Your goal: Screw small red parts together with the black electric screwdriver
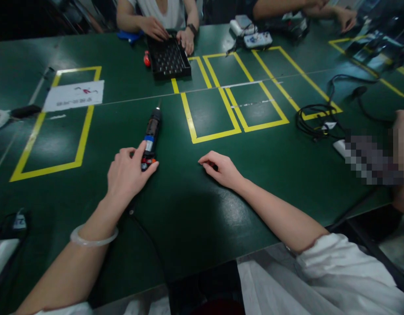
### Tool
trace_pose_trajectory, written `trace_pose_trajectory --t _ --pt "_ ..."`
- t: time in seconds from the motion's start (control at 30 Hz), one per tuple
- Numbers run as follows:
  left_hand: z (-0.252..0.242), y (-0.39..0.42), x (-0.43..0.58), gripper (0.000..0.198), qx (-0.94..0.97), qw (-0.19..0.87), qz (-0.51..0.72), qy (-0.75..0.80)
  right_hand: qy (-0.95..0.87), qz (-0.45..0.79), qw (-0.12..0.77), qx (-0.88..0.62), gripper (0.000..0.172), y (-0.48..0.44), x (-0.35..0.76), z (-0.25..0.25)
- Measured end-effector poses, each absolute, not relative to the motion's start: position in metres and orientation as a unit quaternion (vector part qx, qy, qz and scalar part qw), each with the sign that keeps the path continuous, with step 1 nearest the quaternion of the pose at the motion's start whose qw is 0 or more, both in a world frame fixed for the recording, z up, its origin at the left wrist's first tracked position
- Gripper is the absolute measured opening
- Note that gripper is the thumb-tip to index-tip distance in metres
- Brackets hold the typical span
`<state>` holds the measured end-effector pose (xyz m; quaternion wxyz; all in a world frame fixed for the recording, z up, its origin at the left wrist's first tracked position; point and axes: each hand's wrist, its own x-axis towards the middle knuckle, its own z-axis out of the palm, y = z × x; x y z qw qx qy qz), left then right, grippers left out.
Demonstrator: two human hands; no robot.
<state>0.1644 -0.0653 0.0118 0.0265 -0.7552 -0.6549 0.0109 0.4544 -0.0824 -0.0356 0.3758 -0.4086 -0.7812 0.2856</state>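
Note:
A dark electric screwdriver (152,127) with a blue band lies on the green table, its thin tip pointing away from me. My left hand (126,170) rests over its rear end, thumb and index finger spread, the index fingertip touching near the blue band. Small red and orange parts (149,162) show between that thumb and finger. A black cord (145,234) runs from under the hand toward the table's near edge. To the right, my right hand (223,168) sits low over the table with bent fingers brought together at the tips. Nothing shows in it.
Yellow tape frames (216,136) mark the green table (188,210). A paper sheet (73,95) lies at left. Across the table, a person's hands touch a black tray (171,59); a red object (147,58) sits beside it. Coiled black cable (315,124) lies at right, near another person's arm.

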Motion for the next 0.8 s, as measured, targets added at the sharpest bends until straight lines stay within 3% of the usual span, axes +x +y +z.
trace_pose_trajectory --t 0.4,0.6,0.8 --pt "0.010 -0.040 0.003 0.090 -0.557 0.012 0.032 -0.830 -0.788 0.291 0.357 -0.409 0.015 -0.082 0.454 -0.035" --pt "0.001 -0.045 -0.002 0.078 -0.560 0.099 -0.058 -0.821 -0.788 0.294 0.351 -0.412 0.014 -0.081 0.454 -0.035" --pt "0.002 -0.047 0.007 0.076 -0.573 0.115 -0.046 -0.810 -0.792 0.293 0.344 -0.411 0.014 -0.082 0.454 -0.034"
